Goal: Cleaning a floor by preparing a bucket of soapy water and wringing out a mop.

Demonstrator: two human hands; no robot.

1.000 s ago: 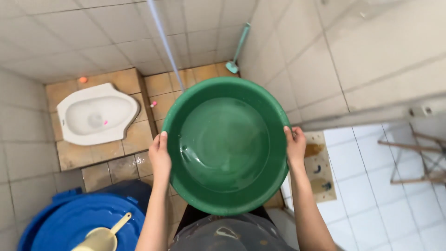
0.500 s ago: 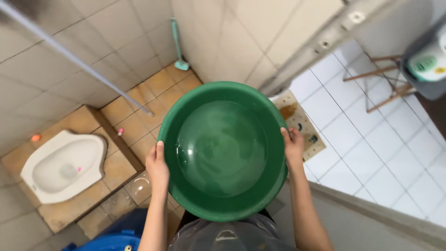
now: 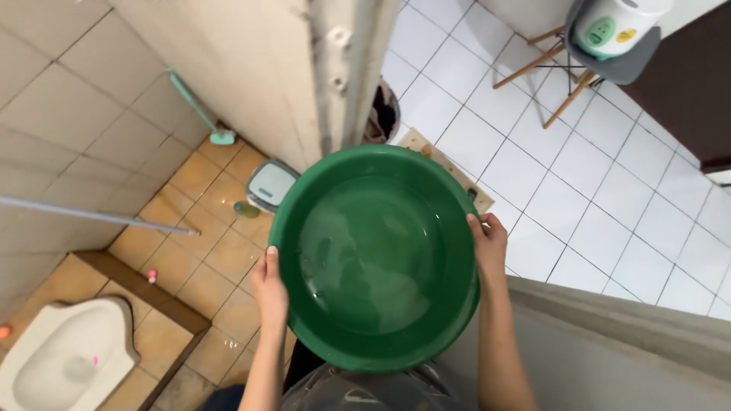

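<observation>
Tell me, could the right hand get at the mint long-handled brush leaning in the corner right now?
Probably not. The right hand grips the rim of the green basin, which holds water and is shared with the left hand. The brush stands far off to the left, beyond the basin.

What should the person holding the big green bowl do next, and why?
Probably one slow step toward the white-tiled floor, keeping the green basin level. It holds water, and the left hand and right hand grip opposite sides of its rim, so any tilt could spill it. The door frame stands close ahead on the left, so carrying it straight through the gap seems safest.
</observation>
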